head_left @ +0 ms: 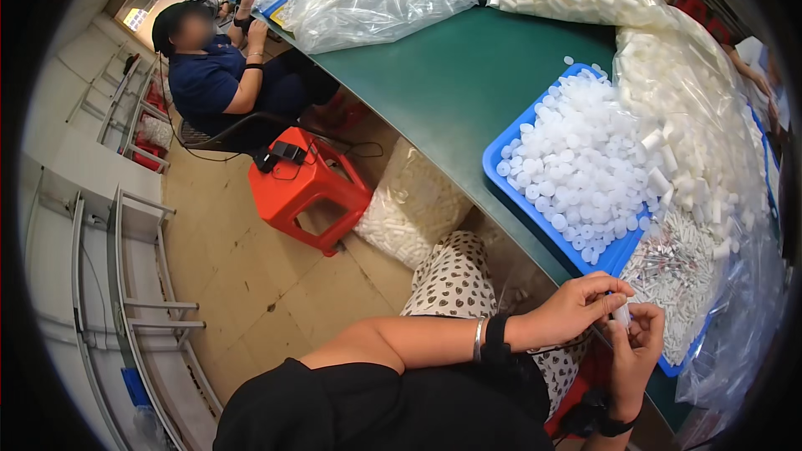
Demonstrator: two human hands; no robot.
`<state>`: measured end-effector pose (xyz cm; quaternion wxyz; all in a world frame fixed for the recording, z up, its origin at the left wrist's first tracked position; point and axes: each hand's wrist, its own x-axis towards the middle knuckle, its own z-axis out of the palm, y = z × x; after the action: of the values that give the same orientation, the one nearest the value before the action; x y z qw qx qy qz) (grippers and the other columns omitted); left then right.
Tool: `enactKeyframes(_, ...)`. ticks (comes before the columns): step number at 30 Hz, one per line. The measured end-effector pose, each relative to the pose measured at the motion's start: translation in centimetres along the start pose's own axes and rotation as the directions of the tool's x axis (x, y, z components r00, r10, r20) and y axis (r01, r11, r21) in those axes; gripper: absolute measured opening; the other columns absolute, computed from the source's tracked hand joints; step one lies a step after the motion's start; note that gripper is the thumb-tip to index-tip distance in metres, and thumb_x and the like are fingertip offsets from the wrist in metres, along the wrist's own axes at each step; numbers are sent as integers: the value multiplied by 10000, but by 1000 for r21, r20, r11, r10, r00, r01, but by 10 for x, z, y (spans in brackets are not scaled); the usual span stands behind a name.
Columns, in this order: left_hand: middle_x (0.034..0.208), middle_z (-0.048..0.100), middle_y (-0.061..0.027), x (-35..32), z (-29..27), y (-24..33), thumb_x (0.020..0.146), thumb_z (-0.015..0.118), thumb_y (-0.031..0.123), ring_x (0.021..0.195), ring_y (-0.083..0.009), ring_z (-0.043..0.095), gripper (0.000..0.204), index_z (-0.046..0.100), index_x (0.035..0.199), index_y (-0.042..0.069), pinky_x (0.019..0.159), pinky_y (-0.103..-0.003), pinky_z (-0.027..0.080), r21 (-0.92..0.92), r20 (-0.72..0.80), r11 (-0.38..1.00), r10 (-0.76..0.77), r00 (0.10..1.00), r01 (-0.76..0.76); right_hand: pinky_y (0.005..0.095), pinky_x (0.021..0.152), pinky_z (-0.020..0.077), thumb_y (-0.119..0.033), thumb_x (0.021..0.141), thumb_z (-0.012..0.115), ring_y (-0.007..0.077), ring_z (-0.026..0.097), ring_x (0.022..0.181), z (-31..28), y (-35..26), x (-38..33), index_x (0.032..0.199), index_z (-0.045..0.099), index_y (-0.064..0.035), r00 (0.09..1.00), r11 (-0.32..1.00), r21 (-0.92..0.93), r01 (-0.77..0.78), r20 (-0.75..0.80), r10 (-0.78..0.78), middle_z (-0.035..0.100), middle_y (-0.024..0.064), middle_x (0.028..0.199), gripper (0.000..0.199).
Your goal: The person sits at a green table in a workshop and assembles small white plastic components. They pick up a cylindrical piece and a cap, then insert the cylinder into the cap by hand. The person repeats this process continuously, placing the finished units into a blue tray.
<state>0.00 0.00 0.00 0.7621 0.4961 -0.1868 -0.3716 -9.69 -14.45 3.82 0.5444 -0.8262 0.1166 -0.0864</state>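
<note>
Over the near edge of the green table, my left hand [576,309] and my right hand [637,349] meet, both closed. A small white tube [622,315] is pinched between their fingertips; the fingers cover part of it. Just beyond my hands stands a blue tray [504,155] heaped with small round translucent white caps [576,171]. Close beside my right hand lies a pile of thin white and metallic pieces [675,271], too small to name, in another blue tray [671,367].
A clear bag of white tubes [681,108] leans against the tray's right side. More plastic bags [384,0] lie at the far end. Left of the table, a person [213,75] sits past a red stool [305,184]. Beneath the table edge is another bag [413,200].
</note>
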Motion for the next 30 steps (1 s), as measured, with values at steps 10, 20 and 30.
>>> enactKeyframes(10, 997, 641, -69, 1, 5, -13, 1004, 560, 125, 775, -93, 620, 302, 528, 1258, -35, 704, -245, 526, -327, 208, 940, -32, 978, 100, 239, 667, 532, -58, 1003, 491, 118, 642, 733, -12, -14, 1, 1086, 472, 2, 971, 932, 276, -235, 100, 215, 634, 98, 871, 104)
enactKeyframes(20, 969, 624, -53, 3, 3, -8, 1020, 538, 215, 733, -72, 588, 212, 470, 1124, 42, 653, -215, 497, -382, 177, 899, -155, 972, 212, 432, 929, 479, 2, 953, 463, 440, 592, 1062, -268, 146, 7, 1288, 499, 41, 963, 357, -914, -193, -247, -112, 598, 261, 1181, 339)
enactKeyframes(30, 953, 600, -26, -2, 5, 0, 1035, 512, 269, 747, -61, 572, 212, 485, 1102, 69, 657, -205, 487, -319, 260, 899, -221, 940, 300, 448, 933, 468, 68, 897, 464, 442, 570, 1110, -338, 220, 4, 1399, 410, 16, 942, 327, -898, -295, -331, -60, 573, 302, 1173, 508)
